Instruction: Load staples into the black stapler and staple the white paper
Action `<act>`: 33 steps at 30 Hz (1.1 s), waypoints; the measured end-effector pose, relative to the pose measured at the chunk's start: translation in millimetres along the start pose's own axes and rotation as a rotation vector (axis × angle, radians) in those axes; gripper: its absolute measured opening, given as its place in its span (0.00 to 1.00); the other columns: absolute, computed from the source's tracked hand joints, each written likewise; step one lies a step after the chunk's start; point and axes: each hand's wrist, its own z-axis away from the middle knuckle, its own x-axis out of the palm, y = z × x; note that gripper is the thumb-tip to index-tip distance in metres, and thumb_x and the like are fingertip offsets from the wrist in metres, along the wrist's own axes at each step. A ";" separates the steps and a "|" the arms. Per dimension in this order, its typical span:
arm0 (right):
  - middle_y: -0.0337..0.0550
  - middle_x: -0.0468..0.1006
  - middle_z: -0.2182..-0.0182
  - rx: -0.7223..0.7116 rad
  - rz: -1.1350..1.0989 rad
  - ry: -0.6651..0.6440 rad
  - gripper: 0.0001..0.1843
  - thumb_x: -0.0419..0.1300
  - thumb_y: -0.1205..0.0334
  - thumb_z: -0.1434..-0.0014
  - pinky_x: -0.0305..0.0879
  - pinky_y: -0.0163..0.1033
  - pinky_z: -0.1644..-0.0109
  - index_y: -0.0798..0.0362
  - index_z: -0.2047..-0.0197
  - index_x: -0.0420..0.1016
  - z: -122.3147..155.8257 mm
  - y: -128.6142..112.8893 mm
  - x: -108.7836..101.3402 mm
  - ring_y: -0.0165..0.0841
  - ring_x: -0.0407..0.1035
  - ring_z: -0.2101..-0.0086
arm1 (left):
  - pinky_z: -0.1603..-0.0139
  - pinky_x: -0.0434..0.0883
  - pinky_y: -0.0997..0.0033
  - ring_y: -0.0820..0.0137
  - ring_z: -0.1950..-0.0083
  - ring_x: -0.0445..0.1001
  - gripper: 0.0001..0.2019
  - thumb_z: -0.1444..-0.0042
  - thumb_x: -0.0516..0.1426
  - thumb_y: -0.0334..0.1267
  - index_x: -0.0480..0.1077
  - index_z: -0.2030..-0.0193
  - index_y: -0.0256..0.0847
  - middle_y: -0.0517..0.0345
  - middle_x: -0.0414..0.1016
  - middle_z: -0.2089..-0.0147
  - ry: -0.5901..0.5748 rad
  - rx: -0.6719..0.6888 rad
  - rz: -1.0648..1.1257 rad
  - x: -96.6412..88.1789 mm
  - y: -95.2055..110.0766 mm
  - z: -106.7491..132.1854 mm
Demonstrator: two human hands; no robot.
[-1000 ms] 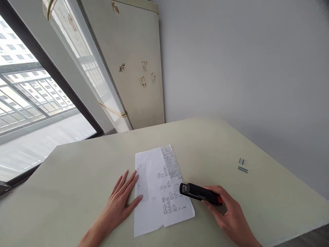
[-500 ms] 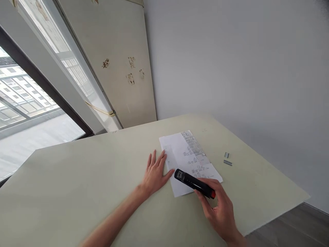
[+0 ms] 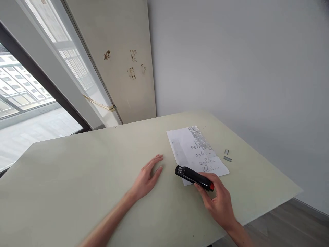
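A printed white sheet of paper [image 3: 196, 151] lies on the pale green table [image 3: 102, 178]. My right hand [image 3: 218, 200] is closed around a black stapler with a red end [image 3: 193, 177], which rests over the sheet's near corner. My left hand [image 3: 147, 176] lies flat on the table with its fingers spread, a little left of the paper and not touching it.
Two small strips of staples [image 3: 227, 155] lie right of the paper. A worn cream panel [image 3: 123, 58] leans against the grey wall behind the table. A large window [image 3: 28, 89] fills the left. The table's right edge drops to a wood floor [image 3: 288, 223].
My left hand has slid left off the paper's edge onto the bare table. The right hand stays on the stapler at the near corner. My view has shifted left.
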 end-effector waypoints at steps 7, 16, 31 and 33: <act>0.45 0.81 0.57 -0.025 -0.056 -0.230 0.12 0.61 0.52 0.29 0.74 0.44 0.55 0.46 0.46 0.73 -25.3 -16.2 36.3 0.39 0.75 0.59 | 0.43 0.77 0.57 0.56 0.43 0.80 0.19 0.27 0.53 0.54 0.78 0.43 0.47 0.49 0.80 0.39 0.144 -0.202 0.167 -41.5 -7.4 52.4; 0.45 0.83 0.55 -0.118 -0.119 -0.450 0.14 0.63 0.53 0.33 0.75 0.47 0.52 0.47 0.47 0.73 -66.3 -42.1 108.5 0.41 0.76 0.57 | 0.32 0.70 0.55 0.57 0.37 0.77 0.20 0.28 0.54 0.57 0.75 0.45 0.45 0.50 0.80 0.40 0.350 -0.274 0.397 -48.5 -17.8 58.7; 0.45 0.83 0.52 -0.043 -0.178 -0.529 0.16 0.63 0.51 0.33 0.74 0.46 0.48 0.46 0.45 0.74 -68.6 -42.4 126.4 0.41 0.77 0.54 | 0.32 0.70 0.56 0.59 0.37 0.76 0.18 0.27 0.53 0.54 0.72 0.43 0.44 0.50 0.80 0.40 0.423 -0.338 0.417 -44.5 -23.8 57.7; 0.44 0.83 0.51 -0.029 -0.210 -0.550 0.16 0.62 0.51 0.32 0.74 0.45 0.47 0.46 0.44 0.74 -69.2 -44.9 124.3 0.40 0.77 0.53 | 0.33 0.71 0.57 0.59 0.37 0.77 0.18 0.27 0.54 0.54 0.72 0.43 0.44 0.50 0.80 0.40 0.416 -0.339 0.410 -43.7 -25.7 58.0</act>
